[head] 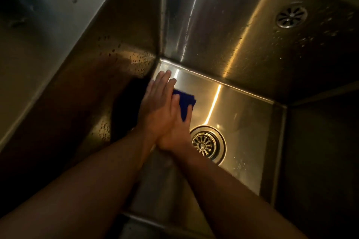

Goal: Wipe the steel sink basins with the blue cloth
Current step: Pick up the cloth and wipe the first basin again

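I look down into a steel sink basin (242, 114). The blue cloth (184, 104) lies on the basin floor near the far left corner, mostly covered by my hands. My left hand (157, 103) lies flat with its fingers stretched toward the corner, and it overlaps my right hand. My right hand (177, 132) is beneath and beside it, thumb and fingers pressing the cloth down. Only a dark blue folded edge shows to the right of my fingers.
A round drain strainer (206, 144) sits in the basin floor just right of my right wrist. Water drops dot the left wall (124, 50). A second strainer shape (291, 15) shows on the shiny upper right steel; I cannot tell whether it is a reflection.
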Demonstrator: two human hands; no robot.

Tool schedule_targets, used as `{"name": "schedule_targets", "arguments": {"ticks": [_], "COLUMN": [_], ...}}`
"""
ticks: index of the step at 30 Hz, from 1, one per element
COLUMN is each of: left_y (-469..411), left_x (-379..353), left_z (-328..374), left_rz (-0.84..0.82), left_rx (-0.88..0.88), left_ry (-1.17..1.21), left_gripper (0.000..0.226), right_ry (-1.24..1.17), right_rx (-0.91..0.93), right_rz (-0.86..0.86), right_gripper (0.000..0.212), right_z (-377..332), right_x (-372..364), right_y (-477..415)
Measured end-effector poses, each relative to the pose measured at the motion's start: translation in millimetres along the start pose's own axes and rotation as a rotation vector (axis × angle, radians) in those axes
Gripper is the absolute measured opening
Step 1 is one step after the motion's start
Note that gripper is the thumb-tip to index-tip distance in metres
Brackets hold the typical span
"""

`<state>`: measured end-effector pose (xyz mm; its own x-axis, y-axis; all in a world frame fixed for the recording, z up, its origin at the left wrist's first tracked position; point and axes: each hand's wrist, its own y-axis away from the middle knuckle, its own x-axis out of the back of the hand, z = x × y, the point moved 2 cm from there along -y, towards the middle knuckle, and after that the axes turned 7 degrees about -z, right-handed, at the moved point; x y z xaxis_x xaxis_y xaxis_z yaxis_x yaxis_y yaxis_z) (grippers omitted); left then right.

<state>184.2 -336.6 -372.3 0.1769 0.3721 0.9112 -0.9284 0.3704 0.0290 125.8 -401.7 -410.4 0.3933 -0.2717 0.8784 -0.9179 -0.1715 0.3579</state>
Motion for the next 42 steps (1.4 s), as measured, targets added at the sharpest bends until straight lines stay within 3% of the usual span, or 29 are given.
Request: {"name": "schedule_targets", "arguments": {"ticks": [3, 8, 11, 13, 15, 17, 21, 23, 25, 28, 32, 35, 38, 42], "left_y": [7.5, 5.6, -0.2, -11.7, -29.4, -45.3, -53.6, -51.3, -47.8, -38.3, -9.5, 28.3, 54.4, 80.7], "left_x": [0.8, 5.1, -4.3, -14.4, -24.2, -33.0, -40.9, -42.8, -46.4, -59.7, -93.7, -116.5, -120.2, -105.9], "left_z": [-3.2, -24.3, -20.3, -12.6, -5.9, -6.1, -3.4, 6.9, 23.5, 62.1, 139.7, 182.2, 189.7, 167.9], "left_rz": [-0.091, -0.121, -0.153, -0.191, -0.236, -0.303, -0.384, -0.424, -0.46, -0.474, -0.581, -0.644, -0.635, -0.718], "left_rx": [-0.009, -0.009, -0.054, -0.117, -0.12, -0.043, 0.027, 0.05, 0.04, -0.087, -0.361, -0.542, -0.672, -0.921], "left_ry": [-0.006, -0.038, -0.092, -0.174, -0.208, -0.202, -0.201, -0.187, -0.183, -0.178, -0.158, -0.16, -0.195, -0.25], "left_gripper": [0.052, 0.058, 0.062, 0.065, 0.068, 0.066, 0.065, 0.066, 0.068, 0.069, 0.068, 0.065, 0.059, 0.054], "right_ry": [0.077, -0.068, -0.224, -0.18, -0.172, -0.224, -0.238, -0.251, -0.359, -0.671, -0.585, -0.502, -0.475, -0.337], "right_rx": [-0.091, 0.033, -0.008, -0.239, -0.442, -0.514, -0.406, -0.408, -0.436, -0.545, -0.572, -0.523, -0.506, -0.429], "right_rz": [-0.048, -0.247, 0.084, 0.28, 0.335, 0.264, -0.02, -0.045, 0.023, 0.283, 0.621, 0.694, 0.562, 0.042], "right_gripper": [0.073, 0.053, 0.05, 0.051, 0.053, 0.049, 0.051, 0.049, 0.047, 0.048, 0.047, 0.047, 0.048, 0.055], "right_z": [41.8, 74.0, 90.9, 126.1, 168.1, 196.5, 209.1, 206.4, 202.1, 199.1, 198.2, 204.3, 215.3, 237.6], "right_x": [36.3, 71.0, 82.9, 85.2, 79.2, 68.5, 45.2, 42.2, 44.5, 53.1, 73.7, 89.7, 99.4, 87.5], "right_y": [-47.0, -54.5, -25.9, 15.9, 69.8, 115.4, 140.2, 136.4, 134.6, 138.3, 141.1, 132.4, 111.8, 87.4]}}
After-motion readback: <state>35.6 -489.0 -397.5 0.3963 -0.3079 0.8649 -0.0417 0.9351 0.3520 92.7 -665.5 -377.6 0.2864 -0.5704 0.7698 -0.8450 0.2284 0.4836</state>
